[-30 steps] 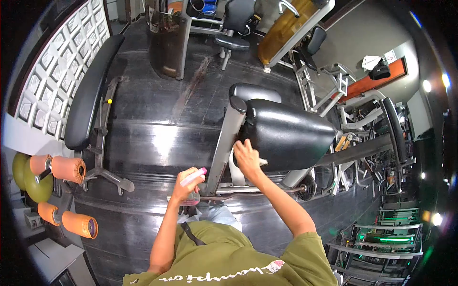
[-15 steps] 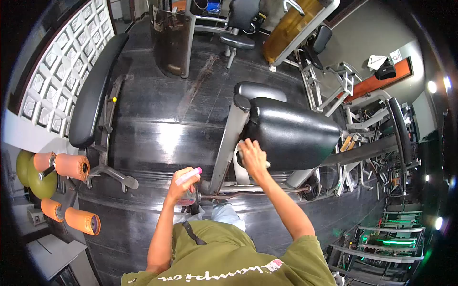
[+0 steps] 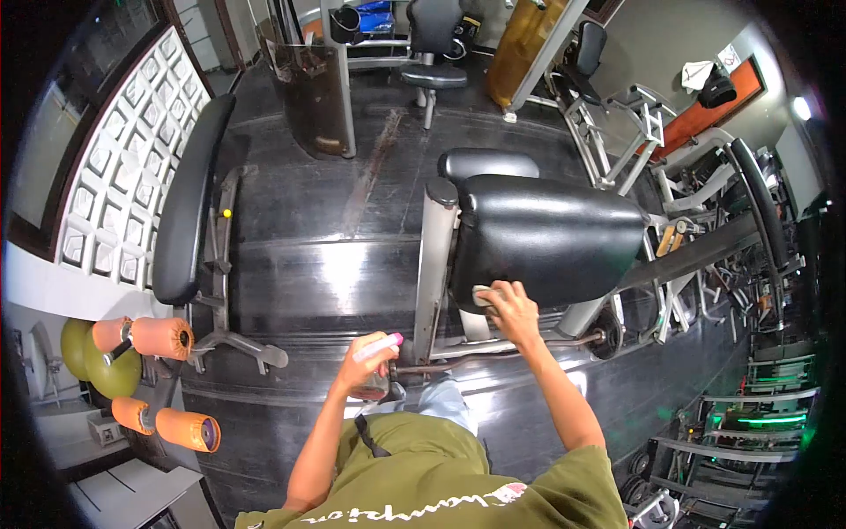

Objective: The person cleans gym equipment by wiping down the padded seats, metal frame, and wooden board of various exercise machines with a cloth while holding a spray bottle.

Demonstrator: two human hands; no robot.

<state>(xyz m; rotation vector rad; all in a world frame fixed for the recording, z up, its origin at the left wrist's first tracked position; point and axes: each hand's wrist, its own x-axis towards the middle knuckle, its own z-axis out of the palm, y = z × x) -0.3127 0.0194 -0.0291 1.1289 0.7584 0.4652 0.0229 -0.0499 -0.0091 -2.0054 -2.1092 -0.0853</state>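
Observation:
My left hand (image 3: 363,371) is wrapped round a spray bottle (image 3: 377,346) with a pink and white head and a clear body, held low in front of my body. My right hand (image 3: 514,311) presses a light-coloured cloth (image 3: 481,296) against the near lower edge of a black padded bench seat (image 3: 551,234). Most of the cloth is hidden under the fingers. A grey metal upright (image 3: 435,264) stands at the left end of the pad, and a smaller black pad (image 3: 489,164) sits behind it.
On the left are a long black bench (image 3: 196,203), orange foam rollers (image 3: 164,337) and green balls (image 3: 113,366). A barbell (image 3: 493,360) lies low beneath the pad. Exercise machines (image 3: 432,75) stand at the back, with racks (image 3: 740,423) at the lower right.
My right hand has moved with the cloth from the pad's left end rightward along its near edge. The view has shifted slightly; my left hand still grips the bottle.

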